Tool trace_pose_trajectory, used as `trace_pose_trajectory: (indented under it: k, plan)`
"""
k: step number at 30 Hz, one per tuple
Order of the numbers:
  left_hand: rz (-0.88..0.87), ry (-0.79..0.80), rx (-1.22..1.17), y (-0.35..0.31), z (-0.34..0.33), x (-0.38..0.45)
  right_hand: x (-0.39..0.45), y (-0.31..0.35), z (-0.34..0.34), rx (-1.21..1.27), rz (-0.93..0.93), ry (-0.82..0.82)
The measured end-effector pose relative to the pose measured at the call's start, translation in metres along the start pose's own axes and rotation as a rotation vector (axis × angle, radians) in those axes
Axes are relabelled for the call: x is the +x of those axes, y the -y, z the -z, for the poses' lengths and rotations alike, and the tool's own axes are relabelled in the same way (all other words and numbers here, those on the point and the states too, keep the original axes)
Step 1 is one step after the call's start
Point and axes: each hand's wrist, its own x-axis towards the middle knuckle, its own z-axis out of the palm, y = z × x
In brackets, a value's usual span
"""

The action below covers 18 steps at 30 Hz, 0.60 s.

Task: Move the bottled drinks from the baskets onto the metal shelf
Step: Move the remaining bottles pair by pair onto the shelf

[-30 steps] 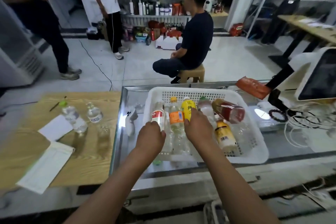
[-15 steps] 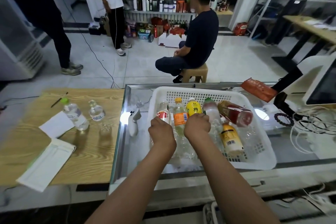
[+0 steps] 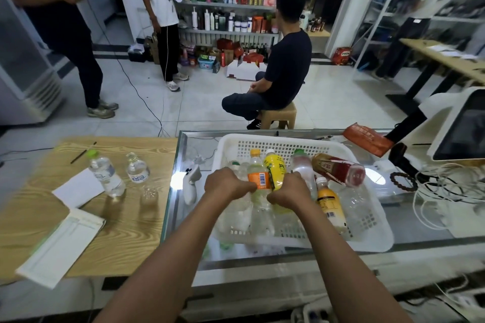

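two hands reach into the white basket (image 3: 378,233), which sits on the glass bench (image 3: 183,217). the left hand (image 3: 227,186) is curled over a clear bottle at the basket's left side; whether it truly grips is hidden behind the knuckles. the right hand (image 3: 290,190) is wrapped round the lower body of the yellow bottle (image 3: 274,169), near the basket's middle. the orange-label bottle (image 3: 259,178) lies between the two hands, touching the yellow one. a red-label bottle (image 3: 338,169) leans tilted against the basket's right rim, and an orange juice bottle (image 3: 329,204) lies just beside the right hand. no metal shelf for the drinks can be identified with certainty from this view. likely risks: lifting two bottles at once may drag the orange-label bottle along and drop it back; the tilted red-label bottle could roll inward once its neighbours shift; smooth clear plastic may slip from a partial hold.
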Motion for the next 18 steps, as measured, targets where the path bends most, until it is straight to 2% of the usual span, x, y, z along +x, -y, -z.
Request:
trace_pose_trajectory:
  k: [6,10,12,18]
  plan:
    - [0.128,0.123,-0.536,0.021,0.025,0.001,0.005,-0.01,0.018,0.439,-0.054,0.16]
    - [0.129,0.302,-0.925,0.036,0.026,0.004,0.01,-0.012,0.035,0.863,-0.224,0.231]
    - [0.063,0.361,-1.007,0.039,0.023,0.004,0.009,-0.009,0.039,0.95,-0.278,0.306]
    - [-0.035,0.412,-1.039,0.038,0.01,0.003,0.002,0.004,0.028,0.951,-0.388,0.426]
